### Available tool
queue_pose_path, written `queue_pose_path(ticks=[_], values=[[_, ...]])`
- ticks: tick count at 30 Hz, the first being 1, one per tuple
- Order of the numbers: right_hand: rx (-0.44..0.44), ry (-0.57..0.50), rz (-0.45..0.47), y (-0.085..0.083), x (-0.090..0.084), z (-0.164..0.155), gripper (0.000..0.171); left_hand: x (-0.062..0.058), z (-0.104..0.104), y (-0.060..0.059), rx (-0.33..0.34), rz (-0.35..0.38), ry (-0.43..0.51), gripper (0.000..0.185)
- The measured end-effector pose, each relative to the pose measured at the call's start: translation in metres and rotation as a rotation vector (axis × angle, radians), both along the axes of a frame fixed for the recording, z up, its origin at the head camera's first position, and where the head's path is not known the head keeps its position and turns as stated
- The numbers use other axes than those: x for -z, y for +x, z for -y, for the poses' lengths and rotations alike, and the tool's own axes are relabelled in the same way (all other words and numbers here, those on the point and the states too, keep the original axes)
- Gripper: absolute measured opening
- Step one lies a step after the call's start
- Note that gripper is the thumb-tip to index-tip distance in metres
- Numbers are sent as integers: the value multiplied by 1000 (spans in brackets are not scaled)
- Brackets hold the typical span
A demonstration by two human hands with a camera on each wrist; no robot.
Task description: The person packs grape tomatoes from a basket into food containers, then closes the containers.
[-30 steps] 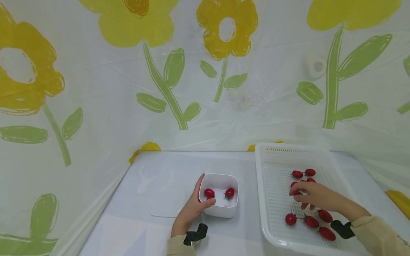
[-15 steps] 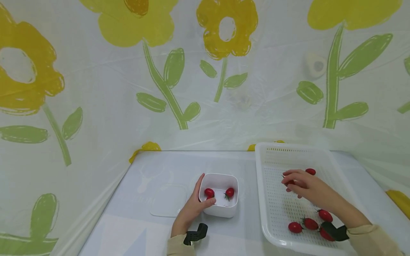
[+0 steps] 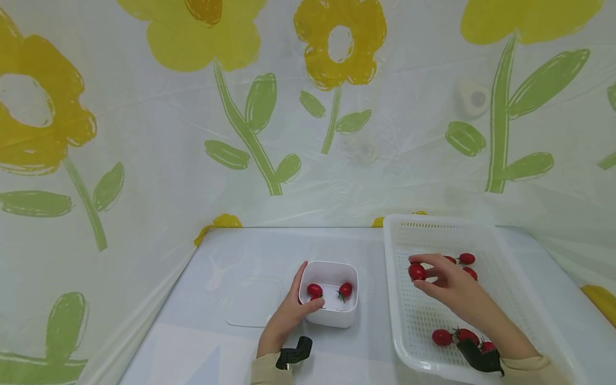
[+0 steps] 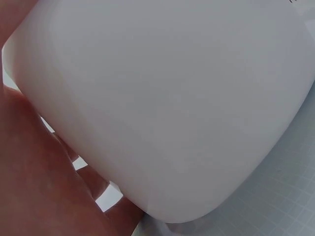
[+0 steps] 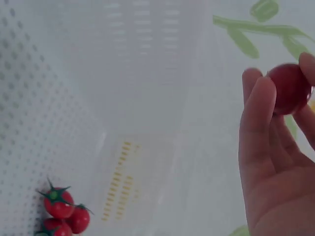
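My left hand (image 3: 290,312) grips the near left corner of a white square box (image 3: 332,317), its thumb over the rim. Inside the box lie a few cherry tomatoes (image 3: 345,290), one partly hidden by the thumb. In the left wrist view the box wall (image 4: 167,108) fills most of the picture, with fingers curled along its side. Over the left part of a white perforated basket, my right hand (image 3: 454,283) pinches a red cherry tomato (image 3: 416,271) between thumb and fingers. The right wrist view shows that held tomato (image 5: 289,88) at the fingertips.
The white basket (image 3: 395,321) stands at the right with several cherry tomatoes (image 3: 441,337) in front and others (image 3: 467,259) at its back. A clear flat lid (image 3: 252,302) lies left of the box. A flower-printed sheet (image 3: 337,187) hangs behind the table.
My right hand has picked up a cherry tomato from the basket, raising it and moving left. Tomatoes near the basket's front shifted slightly. My left hand and the box have stayed in place.
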State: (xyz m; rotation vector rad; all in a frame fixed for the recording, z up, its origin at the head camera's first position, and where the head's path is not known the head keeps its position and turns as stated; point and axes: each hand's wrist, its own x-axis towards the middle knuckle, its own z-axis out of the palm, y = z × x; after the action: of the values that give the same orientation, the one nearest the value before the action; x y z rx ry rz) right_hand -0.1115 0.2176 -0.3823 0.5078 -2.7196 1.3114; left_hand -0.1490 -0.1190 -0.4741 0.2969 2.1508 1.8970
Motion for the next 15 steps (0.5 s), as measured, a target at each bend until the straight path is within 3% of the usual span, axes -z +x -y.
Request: queue_pose_path(ticks=[3, 9, 15], values=[[4, -20, -7, 2, -4, 9, 47, -2, -1, 2, -4, -3, -2, 86], [28, 9, -57, 5, -12, 26, 45, 12, 0, -3, -31, -6, -24, 81], [28, -86, -75, 5, -13, 48, 44, 12, 1, -4, -31, -1, -20, 81]])
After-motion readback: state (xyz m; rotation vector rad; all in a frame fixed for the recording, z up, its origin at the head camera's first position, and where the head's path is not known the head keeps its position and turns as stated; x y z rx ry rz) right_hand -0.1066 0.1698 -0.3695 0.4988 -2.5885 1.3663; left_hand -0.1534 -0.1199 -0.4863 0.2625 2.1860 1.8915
